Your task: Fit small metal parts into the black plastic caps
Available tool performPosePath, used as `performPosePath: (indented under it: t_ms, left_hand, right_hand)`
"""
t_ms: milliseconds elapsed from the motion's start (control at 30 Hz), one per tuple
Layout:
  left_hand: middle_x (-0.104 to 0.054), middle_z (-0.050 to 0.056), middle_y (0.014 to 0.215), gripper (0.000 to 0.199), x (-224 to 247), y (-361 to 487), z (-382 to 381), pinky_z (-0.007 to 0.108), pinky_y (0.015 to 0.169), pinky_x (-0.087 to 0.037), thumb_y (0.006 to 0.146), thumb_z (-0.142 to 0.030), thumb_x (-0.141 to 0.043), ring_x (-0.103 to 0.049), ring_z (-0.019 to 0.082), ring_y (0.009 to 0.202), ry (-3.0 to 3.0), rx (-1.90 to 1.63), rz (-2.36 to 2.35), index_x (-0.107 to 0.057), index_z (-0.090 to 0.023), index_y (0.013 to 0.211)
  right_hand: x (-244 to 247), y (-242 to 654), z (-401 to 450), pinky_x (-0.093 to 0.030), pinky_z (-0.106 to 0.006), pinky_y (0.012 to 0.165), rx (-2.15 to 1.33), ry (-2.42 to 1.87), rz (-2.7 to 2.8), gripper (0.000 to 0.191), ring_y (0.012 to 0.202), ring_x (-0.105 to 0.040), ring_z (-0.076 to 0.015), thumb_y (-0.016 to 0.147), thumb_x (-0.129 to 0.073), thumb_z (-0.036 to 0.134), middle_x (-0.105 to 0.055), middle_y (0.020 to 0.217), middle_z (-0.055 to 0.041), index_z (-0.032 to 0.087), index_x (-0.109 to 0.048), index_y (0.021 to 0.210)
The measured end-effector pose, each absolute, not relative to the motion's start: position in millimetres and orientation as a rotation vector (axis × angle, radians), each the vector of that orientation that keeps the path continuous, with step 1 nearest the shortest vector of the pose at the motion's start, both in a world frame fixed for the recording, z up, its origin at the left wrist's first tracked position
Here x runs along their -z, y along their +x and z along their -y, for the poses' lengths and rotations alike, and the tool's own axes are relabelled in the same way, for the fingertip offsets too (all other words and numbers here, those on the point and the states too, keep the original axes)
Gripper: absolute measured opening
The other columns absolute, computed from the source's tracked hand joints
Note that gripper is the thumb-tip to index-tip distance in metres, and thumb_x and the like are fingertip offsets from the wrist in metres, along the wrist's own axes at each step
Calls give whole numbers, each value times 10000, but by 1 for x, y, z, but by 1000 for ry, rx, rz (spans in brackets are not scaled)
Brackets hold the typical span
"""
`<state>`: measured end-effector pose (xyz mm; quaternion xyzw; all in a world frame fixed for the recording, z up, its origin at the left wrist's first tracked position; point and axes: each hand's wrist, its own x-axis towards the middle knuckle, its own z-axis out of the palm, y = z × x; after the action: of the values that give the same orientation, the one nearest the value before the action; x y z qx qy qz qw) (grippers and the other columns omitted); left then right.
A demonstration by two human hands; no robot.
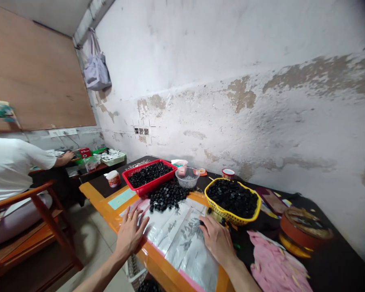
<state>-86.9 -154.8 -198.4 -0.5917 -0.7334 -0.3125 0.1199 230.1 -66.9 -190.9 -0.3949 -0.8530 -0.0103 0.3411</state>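
Observation:
My left hand (130, 232) lies flat with its fingers spread, on the edge of a clear plastic sheet (182, 239) printed with grey ink-style plants. My right hand (217, 243) sits just in front of a yellow perforated basket (231, 221) heaped with small black round pieces. Its curled fingers hide whether it holds one. A few loose pieces lie beside those fingers. Farther back, a loose black heap (167, 195) lies on the orange table edge (97, 198), next to a red plastic basket (149, 186) of similar pieces.
A clear bowl (187, 179) and small cups stand near the stained wall (231, 97). Pink sheets (273, 263) and a round red tin (304, 231) lie to the right. At left, a person in a white shirt (9, 170) works at another table, behind a wooden chair (42, 207).

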Motion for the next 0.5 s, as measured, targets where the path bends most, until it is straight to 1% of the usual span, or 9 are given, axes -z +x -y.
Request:
performPosePath:
  t_ms: [167, 267, 500]
  left_hand:
    - [-573, 103, 1310, 369, 197, -83, 156, 566, 1081, -358, 896, -461, -489, -283, 350, 1393, -1715, 894, 2182, -607, -198, 1126]
    - [-576, 112, 1309, 392, 195, -81, 157, 559, 1083, -353, 900, -475, -479, -287, 353, 1388, -1721, 882, 2200, -607, -179, 1124]
    - [-574, 88, 1314, 372, 193, -79, 159, 535, 1098, -344, 897, -467, -486, -289, 326, 1391, -1719, 871, 2217, -613, -203, 1126]
  right_hand:
    - [192, 231, 66, -512, -308, 679, 16, -1046, 2214, 159, 841, -688, -238, 894, -533, 140, -685, 937, -60, 224, -601, 1011]
    - [192, 231, 67, -509, -304, 669, 8, -1036, 2222, 156, 825, -686, -230, 895, -524, 147, -682, 931, -54, 232, -600, 1001]
    - [193, 231, 66, -513, -331, 658, -26, -1005, 2217, 147, 799, -677, -246, 913, -480, 172, -676, 901, -60, 235, -594, 981]
